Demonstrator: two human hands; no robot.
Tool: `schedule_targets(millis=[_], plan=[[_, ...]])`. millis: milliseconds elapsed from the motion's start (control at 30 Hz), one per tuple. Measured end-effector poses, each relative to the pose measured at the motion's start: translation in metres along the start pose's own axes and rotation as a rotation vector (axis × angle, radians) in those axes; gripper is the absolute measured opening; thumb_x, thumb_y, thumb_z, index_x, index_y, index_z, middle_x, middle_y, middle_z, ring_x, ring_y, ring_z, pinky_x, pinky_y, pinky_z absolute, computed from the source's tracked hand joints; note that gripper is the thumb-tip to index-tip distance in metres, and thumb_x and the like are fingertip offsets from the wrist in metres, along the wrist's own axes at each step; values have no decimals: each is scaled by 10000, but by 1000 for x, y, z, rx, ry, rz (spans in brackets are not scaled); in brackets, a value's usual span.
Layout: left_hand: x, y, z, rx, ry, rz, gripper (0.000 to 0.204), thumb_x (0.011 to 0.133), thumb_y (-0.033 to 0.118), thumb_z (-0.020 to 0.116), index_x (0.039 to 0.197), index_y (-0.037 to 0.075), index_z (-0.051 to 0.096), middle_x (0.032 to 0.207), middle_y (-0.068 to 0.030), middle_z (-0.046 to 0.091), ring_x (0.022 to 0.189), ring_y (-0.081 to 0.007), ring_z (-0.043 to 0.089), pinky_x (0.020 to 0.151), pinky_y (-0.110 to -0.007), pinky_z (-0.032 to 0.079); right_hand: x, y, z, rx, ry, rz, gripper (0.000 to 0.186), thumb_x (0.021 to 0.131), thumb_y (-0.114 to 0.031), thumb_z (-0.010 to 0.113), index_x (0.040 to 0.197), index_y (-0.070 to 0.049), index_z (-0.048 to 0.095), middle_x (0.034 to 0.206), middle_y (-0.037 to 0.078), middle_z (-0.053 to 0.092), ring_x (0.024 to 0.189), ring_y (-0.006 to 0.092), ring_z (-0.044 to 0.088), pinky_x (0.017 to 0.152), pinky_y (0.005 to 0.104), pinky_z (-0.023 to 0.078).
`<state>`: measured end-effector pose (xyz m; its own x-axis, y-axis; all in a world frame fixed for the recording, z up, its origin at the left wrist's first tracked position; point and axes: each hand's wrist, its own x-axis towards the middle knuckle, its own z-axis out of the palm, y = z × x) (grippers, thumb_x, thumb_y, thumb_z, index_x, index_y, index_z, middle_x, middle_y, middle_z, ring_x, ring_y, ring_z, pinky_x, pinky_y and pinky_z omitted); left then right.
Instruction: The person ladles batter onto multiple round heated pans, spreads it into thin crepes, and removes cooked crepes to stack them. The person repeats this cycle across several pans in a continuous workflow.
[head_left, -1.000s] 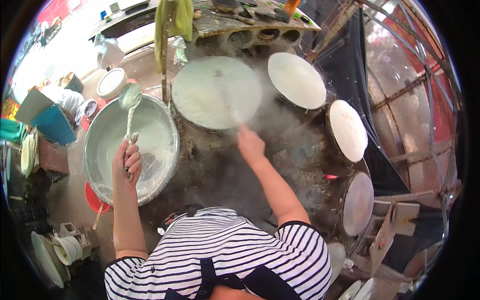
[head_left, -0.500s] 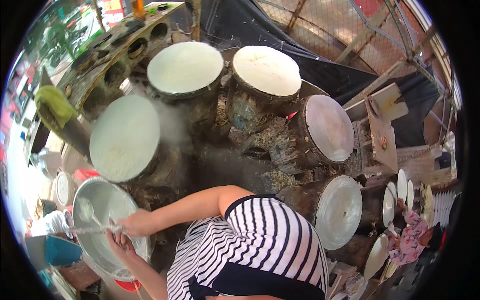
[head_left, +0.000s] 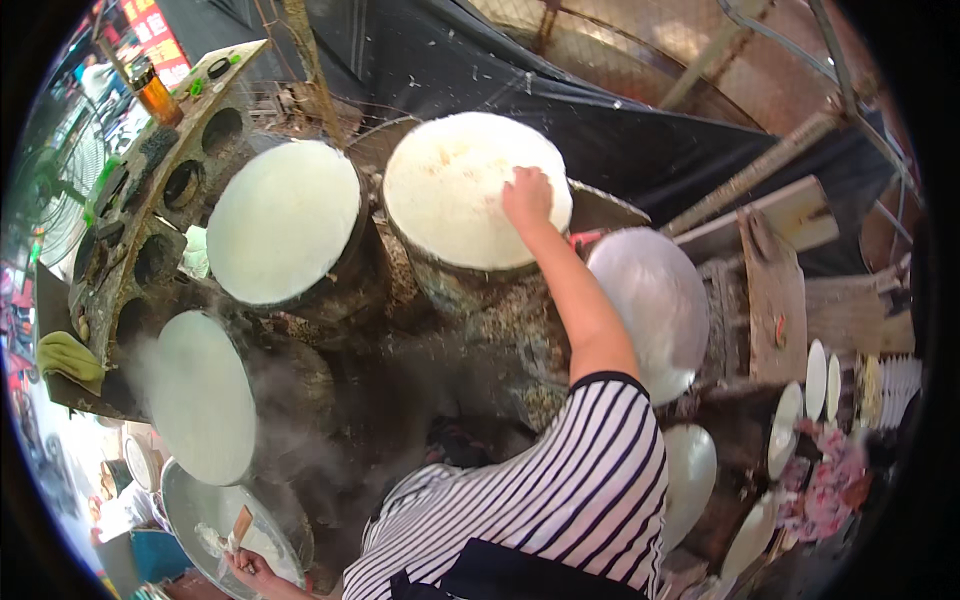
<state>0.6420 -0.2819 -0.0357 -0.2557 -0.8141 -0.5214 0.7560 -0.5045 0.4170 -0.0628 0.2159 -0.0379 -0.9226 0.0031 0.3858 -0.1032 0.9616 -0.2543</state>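
Note:
At the far round griddle, my right hand [head_left: 528, 198] reaches over a pale cooked sheet [head_left: 455, 185] with faint brown patches. Its bent fingers rest on the sheet's right part; nothing shows in them. My left hand [head_left: 250, 568] is low at the left, closed on a small wooden-bladed scraper [head_left: 241, 525] above the large metal basin [head_left: 172, 487]. White batter [head_left: 265, 548] lies in the basin, along with a white-coated shape that may be a ladle.
Other drum-like stoves stand around me, with a white sheet [head_left: 285, 222] and a steaming one [head_left: 203, 400] at left, and a shiny griddle [head_left: 650, 305] at right. A bench with holes [head_left: 150, 240], a wooden board [head_left: 772, 300] and a person in pink [head_left: 825, 480] are farther off.
My right hand has left the basin and gone far forward onto the pale sheet. My left hand stays at the basin with the scraper. The whole view has shifted.

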Motion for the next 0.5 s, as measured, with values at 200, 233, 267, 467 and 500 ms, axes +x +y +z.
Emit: schedule_targets(millis=[200,233,267,467,500], plan=[[-6,-18,-2,-18,47,45,149,948,103,447,1024,-24,470,568,23,309,471,-66,330,404,-193,302,113,49,36,-197,139,151,319,792,-214,545,1080,-77,561,1101,124,529,1016,296,507,841,414,411],[-9,-29,3,-21,72,63,148,947,101,449,1024,-24,470,568,23,309,471,-66,330,404,-193,302,128,58,40,-219,83,232,307,818,-212,506,1084,-71,561,1122,131,528,1040,306,508,865,421,404],[-13,-37,8,-21,96,85,147,946,98,451,1023,-25,470,569,23,309,471,-66,330,405,-193,302,141,69,48,-181,26,348,368,806,-228,521,1131,-57,542,1159,150,539,1087,317,499,899,407,396],[-48,-77,54,25,275,247,141,938,83,461,1022,-30,472,571,24,309,472,-65,328,407,-192,304,168,96,55,28,-386,395,253,757,-279,573,966,-189,684,1084,49,641,1048,307,576,867,392,449],[-48,-88,71,45,317,285,140,936,80,463,1021,-30,472,572,25,308,472,-65,327,407,-192,304,165,113,59,97,-382,353,251,755,-261,595,964,-153,684,1023,58,659,972,282,606,817,366,468]])
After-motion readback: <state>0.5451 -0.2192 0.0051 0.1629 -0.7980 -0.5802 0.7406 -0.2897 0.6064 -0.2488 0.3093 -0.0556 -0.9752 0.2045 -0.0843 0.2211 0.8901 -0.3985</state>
